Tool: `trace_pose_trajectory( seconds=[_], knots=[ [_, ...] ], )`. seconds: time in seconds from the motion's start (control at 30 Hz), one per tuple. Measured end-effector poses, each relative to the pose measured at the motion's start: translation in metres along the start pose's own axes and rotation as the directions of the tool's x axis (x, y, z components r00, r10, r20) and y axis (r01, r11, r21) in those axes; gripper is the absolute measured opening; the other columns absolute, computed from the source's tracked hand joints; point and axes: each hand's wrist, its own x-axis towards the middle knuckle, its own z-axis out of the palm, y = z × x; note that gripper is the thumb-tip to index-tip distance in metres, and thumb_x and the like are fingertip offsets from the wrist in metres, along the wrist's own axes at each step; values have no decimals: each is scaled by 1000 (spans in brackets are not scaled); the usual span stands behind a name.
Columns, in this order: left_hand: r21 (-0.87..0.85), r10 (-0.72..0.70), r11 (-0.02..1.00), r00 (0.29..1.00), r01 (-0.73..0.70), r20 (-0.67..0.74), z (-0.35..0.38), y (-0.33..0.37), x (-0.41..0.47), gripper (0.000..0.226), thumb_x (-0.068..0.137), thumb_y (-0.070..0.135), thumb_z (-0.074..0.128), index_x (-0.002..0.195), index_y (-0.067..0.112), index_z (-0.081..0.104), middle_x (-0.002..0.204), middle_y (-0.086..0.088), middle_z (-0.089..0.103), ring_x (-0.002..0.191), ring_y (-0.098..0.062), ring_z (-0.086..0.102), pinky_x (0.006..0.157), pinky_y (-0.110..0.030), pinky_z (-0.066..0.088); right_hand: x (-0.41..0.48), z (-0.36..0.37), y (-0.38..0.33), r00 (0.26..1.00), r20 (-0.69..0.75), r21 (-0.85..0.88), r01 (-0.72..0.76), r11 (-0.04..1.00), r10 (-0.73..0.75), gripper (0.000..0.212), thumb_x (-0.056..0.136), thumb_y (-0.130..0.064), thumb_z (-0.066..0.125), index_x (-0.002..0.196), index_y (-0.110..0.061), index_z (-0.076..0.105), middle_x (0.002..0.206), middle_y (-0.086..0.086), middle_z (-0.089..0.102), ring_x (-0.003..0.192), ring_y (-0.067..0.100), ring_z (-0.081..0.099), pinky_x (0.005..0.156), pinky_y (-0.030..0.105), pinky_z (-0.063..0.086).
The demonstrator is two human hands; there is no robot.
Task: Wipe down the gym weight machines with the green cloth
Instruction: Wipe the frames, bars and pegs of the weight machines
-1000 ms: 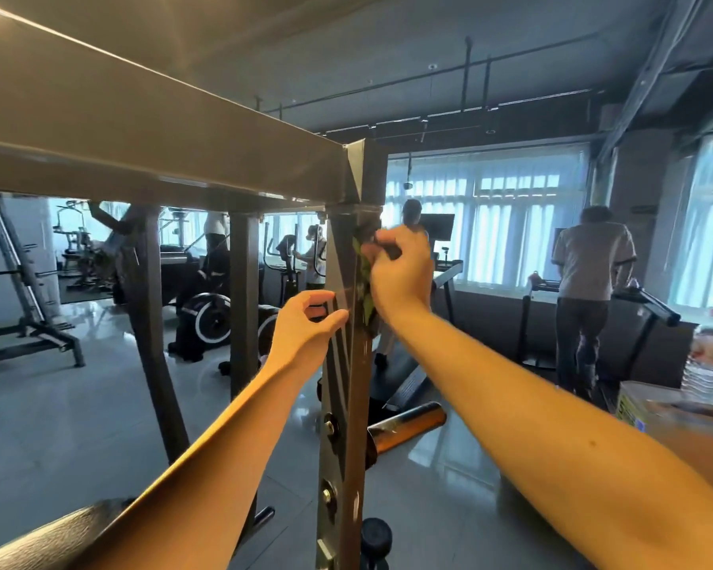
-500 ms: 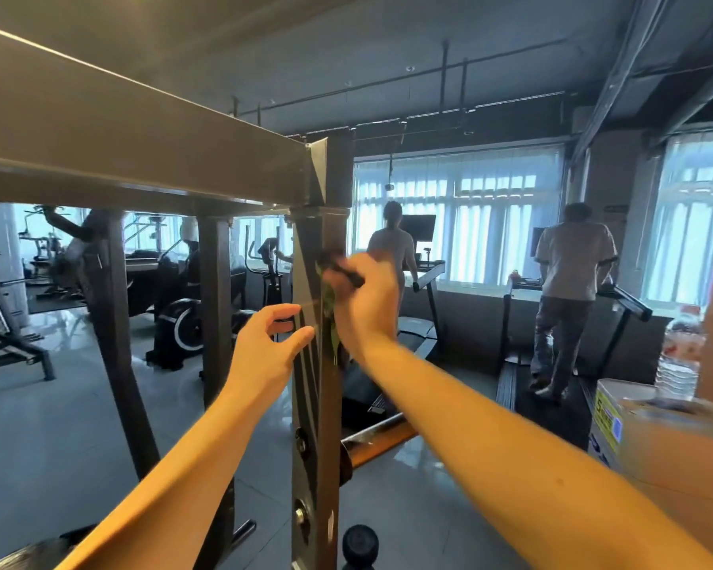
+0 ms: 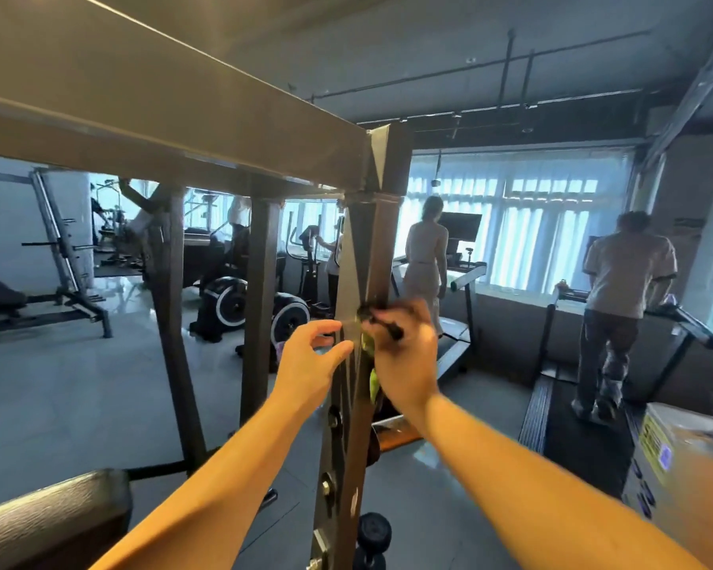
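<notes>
Right hand (image 3: 404, 355) slid down angular metal post (image 3: 367, 261), gripping crumpled green cloth (image 3: 373, 382).

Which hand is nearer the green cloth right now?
Right. The right hand holds the green cloth against the upright post; the left hand is on the post's other side.

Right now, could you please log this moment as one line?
step: wiping post | right hand: holds green cloth against post | left hand: open, beside post
</notes>
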Motion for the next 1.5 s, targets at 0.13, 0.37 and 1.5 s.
trace_pose_trajectory(
  seconds=[0.13,0.37,1.5],
  knots=[
    [29,-5,1000,1000,5,10,0,2,-1,38,91,26,76,127,20,65,122,3,65,110,-8,62,93,-23,49,100,3,-23,987,-162,-34,16,999,-22,17,86,10,59,85,-5,66,87,10,55,79,1,59,73,19,52],
    [16,3,1000,1000,-3,22,3,-11,-7,37,91,24,77,124,26,62,126,4,62,113,-7,60,87,-11,45,-3,7,14,997,22,1,73,997,-73,12,93,0,67,89,-11,63,103,-3,51,88,26,61,70,46,53],
    [-115,-100,985,971,127,217,11,50,-77,11,90,-2,72,101,-1,73,86,-12,74,68,-2,68,66,-19,50,-44,-77,-25,505,504,518,-826,223,701,29,109,-22,45,119,2,58,108,25,71,101,42,69,95,58,56]
  ],
)
